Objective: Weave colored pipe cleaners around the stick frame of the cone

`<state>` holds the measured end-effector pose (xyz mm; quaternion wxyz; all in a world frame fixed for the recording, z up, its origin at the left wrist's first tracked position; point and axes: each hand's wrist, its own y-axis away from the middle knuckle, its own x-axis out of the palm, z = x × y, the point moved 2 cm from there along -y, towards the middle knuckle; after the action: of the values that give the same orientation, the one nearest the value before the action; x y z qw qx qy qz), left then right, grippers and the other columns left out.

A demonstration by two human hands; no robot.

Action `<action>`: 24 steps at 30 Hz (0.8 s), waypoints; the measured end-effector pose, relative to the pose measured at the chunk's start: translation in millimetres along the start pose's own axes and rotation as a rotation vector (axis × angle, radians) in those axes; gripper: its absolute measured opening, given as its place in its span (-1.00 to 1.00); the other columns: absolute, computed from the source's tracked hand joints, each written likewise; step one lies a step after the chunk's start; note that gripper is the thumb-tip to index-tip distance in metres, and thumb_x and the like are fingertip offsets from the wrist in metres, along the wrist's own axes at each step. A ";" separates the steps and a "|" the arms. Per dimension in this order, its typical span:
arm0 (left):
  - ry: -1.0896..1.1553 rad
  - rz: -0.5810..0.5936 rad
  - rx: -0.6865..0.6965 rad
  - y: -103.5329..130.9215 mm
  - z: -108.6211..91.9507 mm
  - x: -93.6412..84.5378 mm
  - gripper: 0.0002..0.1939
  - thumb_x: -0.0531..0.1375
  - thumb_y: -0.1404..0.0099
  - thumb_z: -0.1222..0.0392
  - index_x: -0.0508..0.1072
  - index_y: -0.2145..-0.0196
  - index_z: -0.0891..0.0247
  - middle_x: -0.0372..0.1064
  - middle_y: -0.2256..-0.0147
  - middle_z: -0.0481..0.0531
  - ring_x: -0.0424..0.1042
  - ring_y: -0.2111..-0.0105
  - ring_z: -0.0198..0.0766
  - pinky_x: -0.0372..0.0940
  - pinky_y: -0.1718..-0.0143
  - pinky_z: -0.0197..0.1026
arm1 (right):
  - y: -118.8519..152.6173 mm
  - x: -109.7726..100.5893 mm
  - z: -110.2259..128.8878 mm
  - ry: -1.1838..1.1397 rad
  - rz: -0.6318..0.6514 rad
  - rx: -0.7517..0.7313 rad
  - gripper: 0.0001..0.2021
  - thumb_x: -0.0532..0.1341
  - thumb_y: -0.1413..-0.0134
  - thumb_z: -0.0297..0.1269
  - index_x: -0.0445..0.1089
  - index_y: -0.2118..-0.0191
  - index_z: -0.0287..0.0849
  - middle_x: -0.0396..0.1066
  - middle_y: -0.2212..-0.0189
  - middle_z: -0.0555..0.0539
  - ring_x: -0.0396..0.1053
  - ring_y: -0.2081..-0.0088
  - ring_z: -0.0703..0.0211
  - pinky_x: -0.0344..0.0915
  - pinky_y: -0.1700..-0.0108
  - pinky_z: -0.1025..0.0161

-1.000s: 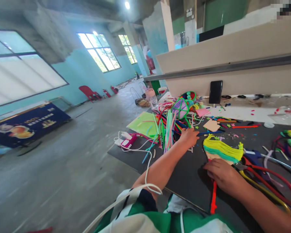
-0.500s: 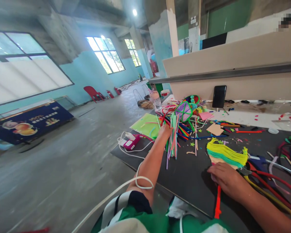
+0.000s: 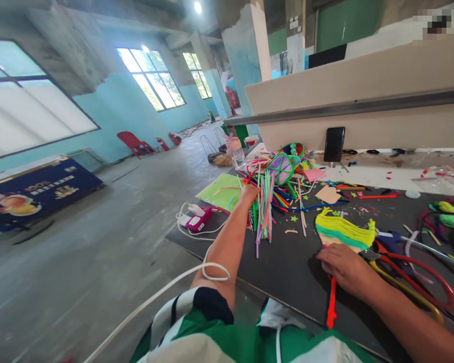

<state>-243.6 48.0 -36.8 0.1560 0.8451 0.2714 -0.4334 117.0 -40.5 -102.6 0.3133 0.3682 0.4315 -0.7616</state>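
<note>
My left hand [image 3: 250, 193] reaches into the loose bundle of pastel pipe cleaners [image 3: 264, 212], its fingers closed at the bundle's left side and partly hidden among the strands. Under my right hand [image 3: 342, 264] lies a striped pipe-cleaner piece [image 3: 344, 231] in yellow, teal and peach; my fingers are curled over its lower edge. A red-orange pipe cleaner [image 3: 331, 302] sticks out below those fingers toward the table's front edge. Just right of that hand rest pliers with red handles [image 3: 419, 267]. A purple and green pipe-cleaner shape [image 3: 281, 169] stands behind the bundle.
A black phone [image 3: 333, 144] leans against the back panel. Left of the bundle are a green packet [image 3: 219, 191] and a magenta power strip [image 3: 200, 220]. A white cable [image 3: 151, 300] crosses my left forearm. Foam scraps and a beige foam piece [image 3: 328, 194] lie behind.
The view has swung slightly, so everything sits a little further left and higher. My left hand stays at the bundle, whose strands have spread slightly. My right hand keeps its place.
</note>
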 end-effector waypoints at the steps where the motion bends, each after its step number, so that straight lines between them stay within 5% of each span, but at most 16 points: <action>1: 0.026 -0.022 0.009 1.3 -2.4 -2.8 -0.72 0.12 -0.25 0.06 0.50 0.32 0.34 0.34 0.62 -0.01 0.37 0.59 -0.31 0.21 0.53 -0.32 | -0.1 -0.3 0.3 0.002 0.004 0.006 -0.73 0.06 -0.12 -0.52 0.45 0.16 -0.17 0.50 0.27 -0.14 0.38 0.17 0.09 0.28 0.11 0.12; 8: 0.142 -0.307 0.184 14.1 -31.2 -27.7 -0.70 -0.03 -0.35 0.10 0.41 0.17 0.27 0.41 0.43 -0.02 0.40 0.40 -0.32 0.27 0.33 -0.32 | -3.4 -4.4 4.7 -0.017 0.020 -0.028 -0.75 0.10 -0.08 -0.52 0.44 0.17 -0.19 0.50 0.29 -0.15 0.41 0.19 0.10 0.29 0.06 0.08; 11: 0.174 -0.559 0.644 51.5 -62.1 -23.0 -0.75 0.00 -0.35 0.10 0.42 0.21 0.25 0.44 0.25 0.03 0.40 0.21 -0.26 0.26 0.13 -0.25 | -3.6 -11.1 4.9 -0.096 -0.059 -0.003 -0.71 0.10 -0.07 -0.53 0.44 0.12 -0.15 0.51 0.25 -0.14 0.40 0.14 0.08 0.29 0.04 0.05; 14: 0.042 -0.340 1.081 108.0 -96.3 7.5 -0.74 -0.03 -0.38 0.17 0.43 0.15 0.22 0.42 0.16 0.05 0.38 0.11 -0.26 0.24 0.05 -0.23 | -2.1 -30.0 0.1 -0.348 -0.327 0.227 -0.64 0.09 -0.13 -0.46 0.35 -0.03 -0.06 0.48 0.18 -0.09 0.42 0.19 0.14 0.32 0.08 0.07; 17: -0.172 -0.037 1.319 159.4 -120.8 42.9 -0.71 -0.05 -0.39 0.20 0.40 0.05 0.15 0.39 0.10 0.04 0.40 0.14 -0.26 0.26 0.15 -0.26 | 2.0 -49.7 -7.7 -0.785 -0.606 0.471 -0.44 0.20 -0.12 -0.30 0.09 -0.23 0.07 0.45 0.21 -0.01 0.40 0.33 0.24 0.36 0.22 0.20; 21: -0.300 0.100 1.393 183.9 -135.7 73.2 -0.68 -0.06 -0.40 0.18 0.37 -0.02 0.11 0.37 0.08 0.04 0.42 0.18 -0.25 0.28 0.21 -0.24 | 5.3 -65.2 -19.5 -1.055 -0.696 0.580 -0.61 0.29 -0.03 -0.14 0.39 -0.01 -0.08 0.44 0.39 0.01 0.37 0.39 0.27 0.32 0.32 0.31; 24: -0.157 0.021 1.220 167.7 -137.8 84.4 -0.64 -0.08 -0.42 0.13 0.33 -0.08 0.14 0.34 0.01 0.09 0.37 0.06 -0.24 0.26 0.09 -0.25 | 9.3 -78.0 -33.2 -1.109 -0.888 0.615 -0.72 0.26 -0.05 -0.07 0.50 0.25 -0.18 0.45 0.45 -0.01 0.33 0.46 0.32 0.29 0.38 0.33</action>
<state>-14.5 9.2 -21.8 -0.3319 0.7502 -0.0459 -0.5701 175.6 -2.5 -53.6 0.0323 -0.2041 0.0876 -0.9745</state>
